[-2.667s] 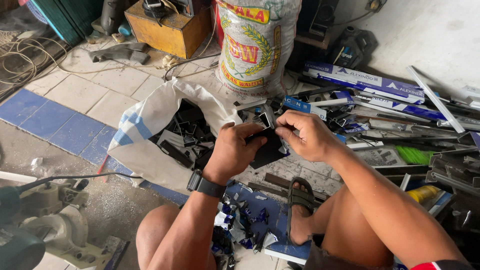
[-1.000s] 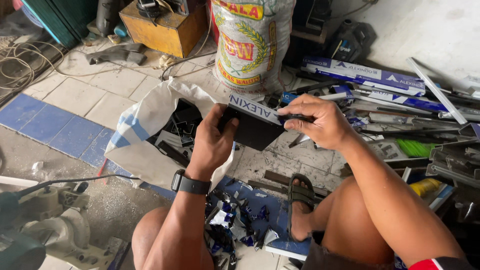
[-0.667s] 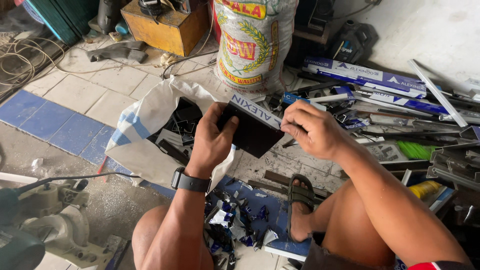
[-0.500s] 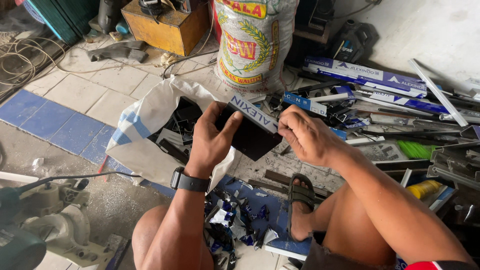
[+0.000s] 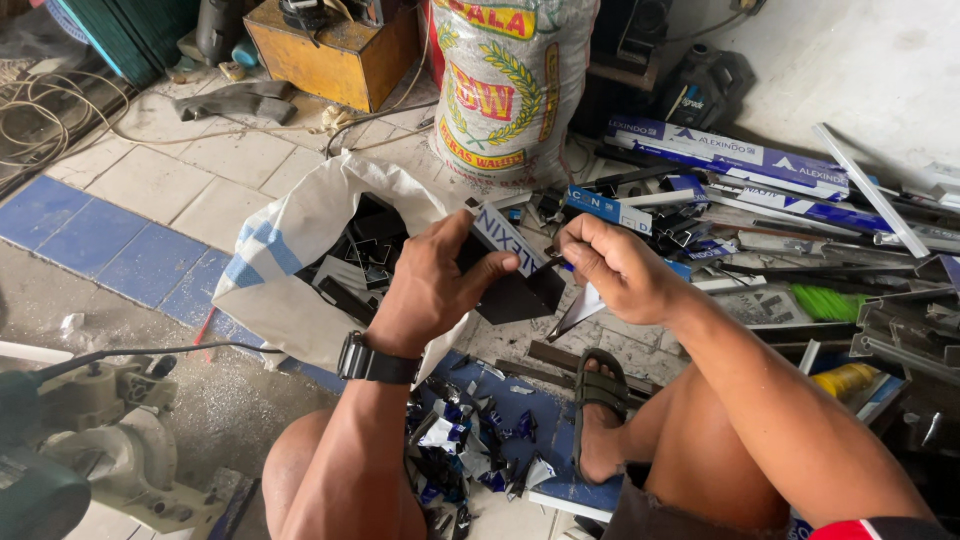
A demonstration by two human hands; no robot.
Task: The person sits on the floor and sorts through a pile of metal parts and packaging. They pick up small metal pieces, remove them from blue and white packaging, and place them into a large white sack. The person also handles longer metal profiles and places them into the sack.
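Note:
My left hand [image 5: 435,285], with a black watch on the wrist, grips a short black metal profile piece [image 5: 515,285] that still carries a strip of white and blue protective film. My right hand [image 5: 610,265] pinches the edge of that film [image 5: 580,305] and a loose flap of it hangs down below the fingers. Both hands are held over the mouth of a white woven sack [image 5: 290,270] full of black offcuts.
A printed rice sack [image 5: 510,85] stands behind, next to a yellow wooden box [image 5: 335,50]. Film-wrapped and bare metal profiles [image 5: 740,160] lie piled on the right. Torn film scraps [image 5: 475,445] lie between my legs. A cutting machine [image 5: 90,440] sits at lower left.
The black piece has been turned in my left hand. My right hand has taken hold of the film's edge and pulled a flap of it away from the piece.

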